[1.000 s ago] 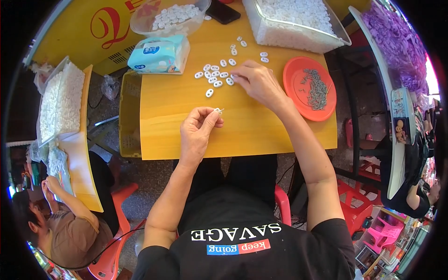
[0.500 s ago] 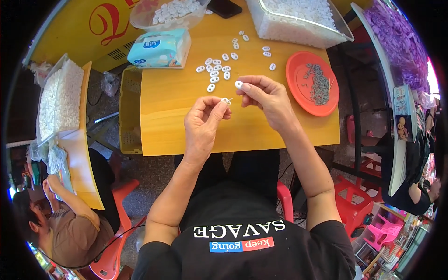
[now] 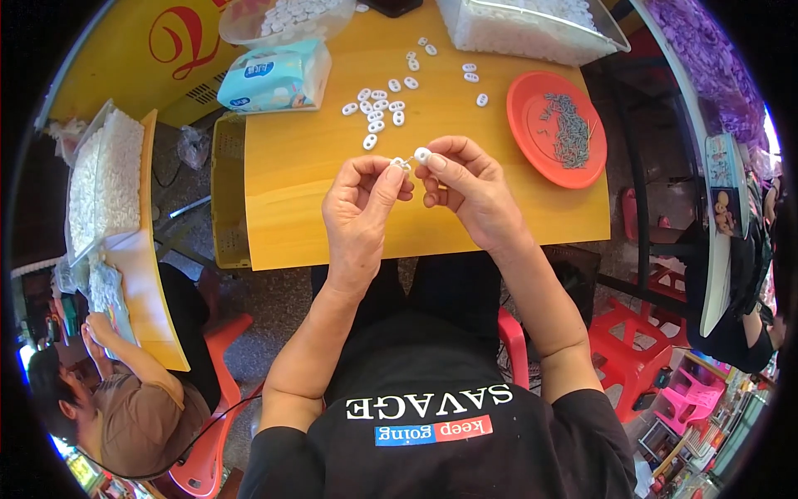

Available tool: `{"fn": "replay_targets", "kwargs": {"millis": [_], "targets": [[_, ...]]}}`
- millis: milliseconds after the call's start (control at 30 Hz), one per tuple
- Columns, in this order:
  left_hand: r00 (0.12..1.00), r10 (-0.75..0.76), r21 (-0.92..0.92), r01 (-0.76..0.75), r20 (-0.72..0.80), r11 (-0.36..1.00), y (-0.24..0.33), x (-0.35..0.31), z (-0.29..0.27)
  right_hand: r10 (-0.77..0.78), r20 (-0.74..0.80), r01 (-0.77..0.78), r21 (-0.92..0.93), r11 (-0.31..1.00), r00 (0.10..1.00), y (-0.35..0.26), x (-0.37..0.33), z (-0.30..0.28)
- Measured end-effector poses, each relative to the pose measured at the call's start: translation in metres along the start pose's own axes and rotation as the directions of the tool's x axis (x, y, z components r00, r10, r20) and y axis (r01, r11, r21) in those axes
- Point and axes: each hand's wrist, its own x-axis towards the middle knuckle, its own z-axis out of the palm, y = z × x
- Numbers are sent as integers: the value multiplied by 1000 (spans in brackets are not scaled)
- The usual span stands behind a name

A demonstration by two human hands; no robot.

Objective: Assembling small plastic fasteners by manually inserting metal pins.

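Over the yellow table, my left hand (image 3: pixel 357 209) pinches a small white plastic piece (image 3: pixel 399 163) between thumb and forefinger. A thin metal pin (image 3: pixel 409 158) sticks out of it toward the right. Close beside, my right hand (image 3: pixel 480 198) pinches a white oval piece (image 3: pixel 422 155), with a hole facing up, at the pin's tip. Whether the pin has entered that hole I cannot tell. Beyond my hands lie several loose white two-hole oval pieces (image 3: pixel 380 105). To the right, a red plate (image 3: pixel 532 156) holds a heap of small grey screw-like parts (image 3: pixel 571 133).
A blue tissue pack (image 3: pixel 274 76), a clear bowl of white pieces (image 3: pixel 306 18) and a large clear bin (image 3: pixel 532 37) stand along the table's far side. Left, a person (image 3: pixel 137 407) works at another table beside a bin of white pieces (image 3: pixel 108 179). Red stools (image 3: pixel 628 337) stand right.
My right hand has brought its white oval piece left, up against the pin on my left hand's piece. The gap between my hands has narrowed. The whole view has shifted slightly.
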Motion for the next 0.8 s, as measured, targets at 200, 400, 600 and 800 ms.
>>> {"fn": "replay_targets", "kwargs": {"millis": [200,400,600,800], "targets": [[999,7,-163,1,47,987,-1,2,1,-200,-1,189,-324,927,980,8,0,-4],[993,50,-33,-47,107,998,-4,0,2,-158,-11,150,-244,958,987,8,-2,-7],[988,47,45,-54,145,998,0,-4,5,-154,-23,139,-311,940,988,1,-6,0],[996,5,4,-5,90,1000,3,-5,5,-217,-60,196,-244,950,974,-2,-12,-1]]}}
